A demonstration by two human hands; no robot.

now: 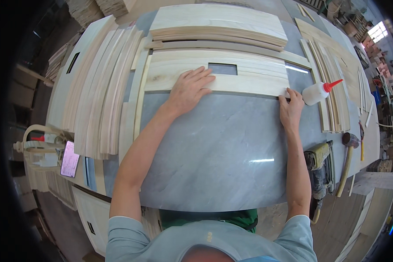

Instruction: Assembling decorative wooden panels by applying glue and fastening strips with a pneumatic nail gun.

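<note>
A pale wooden board (257, 84) with a rectangular cutout lies across the grey tabletop (209, 153). My left hand (188, 89) rests flat on the board, its fingers stretched toward the cutout's left side. At the front right corner, my right hand (291, 108) grips the board's edge between thumb and fingers. Just right of that hand is a white squeeze bottle (313, 94) with a red pointed nozzle, leaning over wooden strips. Thin wooden strips run along the board's left end (140, 94) and behind it (231, 46).
Behind the board sits a stack of wide panels (218, 19). Rows of boards (105, 87) fill the left side. More strips (329, 105), a nail gun (319, 163) and a mallet (347, 159) lie at the right. A phone (69, 160) stands at the left edge.
</note>
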